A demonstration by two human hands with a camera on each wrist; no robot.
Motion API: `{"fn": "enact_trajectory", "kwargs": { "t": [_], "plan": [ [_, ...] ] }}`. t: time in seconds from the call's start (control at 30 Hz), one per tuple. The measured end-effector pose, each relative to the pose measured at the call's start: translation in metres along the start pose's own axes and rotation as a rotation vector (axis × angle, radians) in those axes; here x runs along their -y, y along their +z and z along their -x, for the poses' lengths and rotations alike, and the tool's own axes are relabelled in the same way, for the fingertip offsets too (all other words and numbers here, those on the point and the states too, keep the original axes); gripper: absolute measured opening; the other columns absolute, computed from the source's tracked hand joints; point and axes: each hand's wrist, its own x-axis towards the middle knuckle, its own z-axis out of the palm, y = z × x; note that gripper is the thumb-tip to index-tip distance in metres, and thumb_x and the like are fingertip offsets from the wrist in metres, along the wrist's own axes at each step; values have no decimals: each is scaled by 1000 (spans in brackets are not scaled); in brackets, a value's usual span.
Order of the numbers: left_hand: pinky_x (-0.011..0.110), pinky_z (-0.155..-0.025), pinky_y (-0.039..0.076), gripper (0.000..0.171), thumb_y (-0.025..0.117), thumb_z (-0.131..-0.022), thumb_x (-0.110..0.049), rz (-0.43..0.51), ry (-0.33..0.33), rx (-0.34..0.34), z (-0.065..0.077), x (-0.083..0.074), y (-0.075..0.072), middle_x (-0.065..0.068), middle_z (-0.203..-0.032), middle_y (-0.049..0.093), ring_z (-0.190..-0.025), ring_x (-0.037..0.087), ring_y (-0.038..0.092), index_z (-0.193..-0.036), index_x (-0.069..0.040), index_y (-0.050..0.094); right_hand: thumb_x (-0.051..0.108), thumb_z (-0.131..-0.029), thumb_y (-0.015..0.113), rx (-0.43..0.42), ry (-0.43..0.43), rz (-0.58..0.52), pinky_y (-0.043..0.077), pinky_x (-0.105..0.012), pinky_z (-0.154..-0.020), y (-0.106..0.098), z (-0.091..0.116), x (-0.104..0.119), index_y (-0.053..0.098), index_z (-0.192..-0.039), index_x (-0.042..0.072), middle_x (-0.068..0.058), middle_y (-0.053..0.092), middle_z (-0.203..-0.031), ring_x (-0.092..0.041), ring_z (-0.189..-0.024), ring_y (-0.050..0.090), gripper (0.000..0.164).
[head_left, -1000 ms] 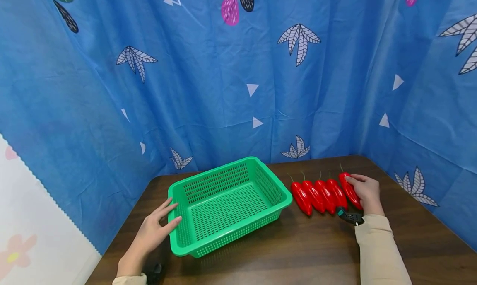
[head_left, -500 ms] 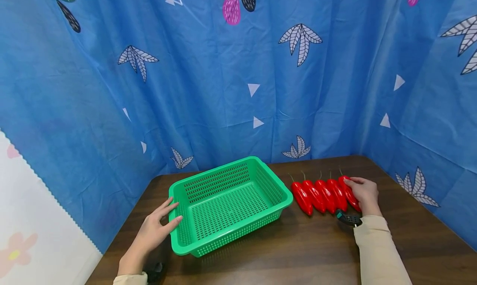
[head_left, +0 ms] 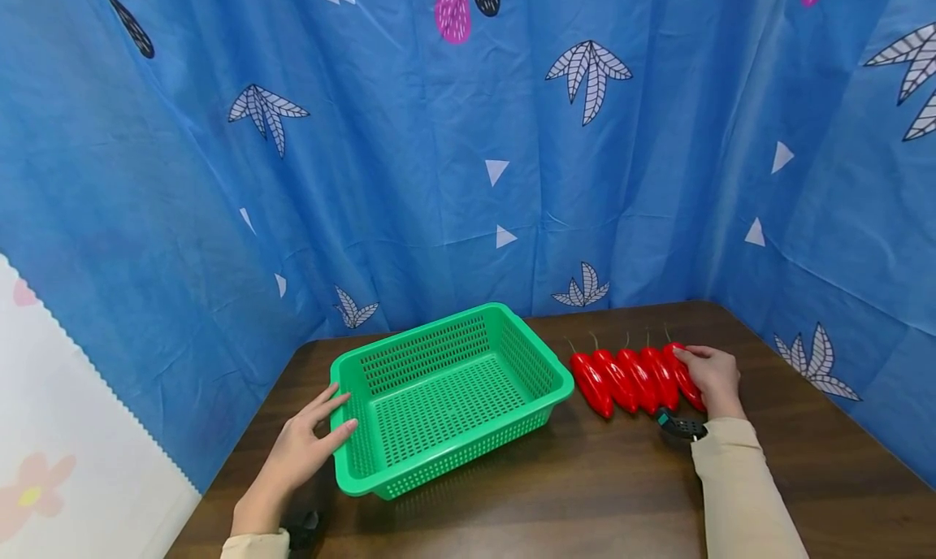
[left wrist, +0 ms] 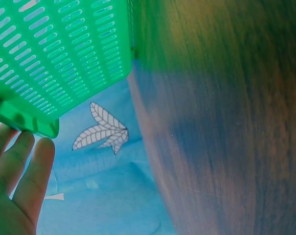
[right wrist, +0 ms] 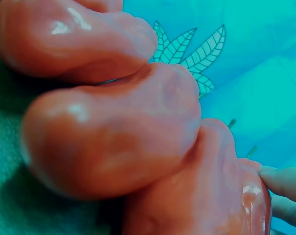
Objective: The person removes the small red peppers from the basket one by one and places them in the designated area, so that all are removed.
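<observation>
At the right of the table, my right hand (head_left: 712, 376) holds the rightmost red chili pepper (head_left: 686, 385) with its fingers over the side. That pepper lies in a slanted row with several matching chili peppers (head_left: 615, 379), thin stems facing the curtain. The right wrist view shows their glossy rounded ends (right wrist: 113, 142) up close, with fingertips (right wrist: 284, 183) against the farthest one. My left hand (head_left: 300, 453) rests its spread fingers at the left rim of a green slotted plastic basket (head_left: 453, 445); nothing lies inside it. The left wrist view has those fingers (left wrist: 35, 166) under the basket's edge.
A dark brown wooden table (head_left: 556, 494) carries everything. Blue patterned curtain (head_left: 409, 177) hangs close behind it and along the sides. A white floral cloth (head_left: 66, 429) hangs at the left. Each wrist wears a black camera mount (head_left: 680, 425).
My right hand has shifted slightly left, bringing the rightmost chili pepper from a small gap up against the row. The left hand and basket have stayed in place.
</observation>
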Motion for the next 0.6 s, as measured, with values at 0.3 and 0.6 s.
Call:
{"fn": "enact_trajectory", "kwargs": {
  "t": [0.3, 0.6],
  "plan": [
    [64, -105, 43, 60, 65, -97, -41, 5, -7, 1, 1, 1, 2, 17, -162, 34, -146, 48, 32, -147, -10, 52, 37, -102, 52, -2, -6, 51, 48, -46, -91, -1, 4, 3, 49, -143, -6, -33, 42, -146, -47, -127, 41, 60],
    [66, -105, 42, 60, 64, -97, -42, -6, -5, 1, 1, -2, -1, 17, -161, 35, -146, 48, 33, -147, -9, 52, 34, -101, 53, -3, -24, 55, 48, -39, -79, -3, 7, 6, 51, -139, -10, -34, 47, -140, -46, -119, 45, 57]
  ]
}}
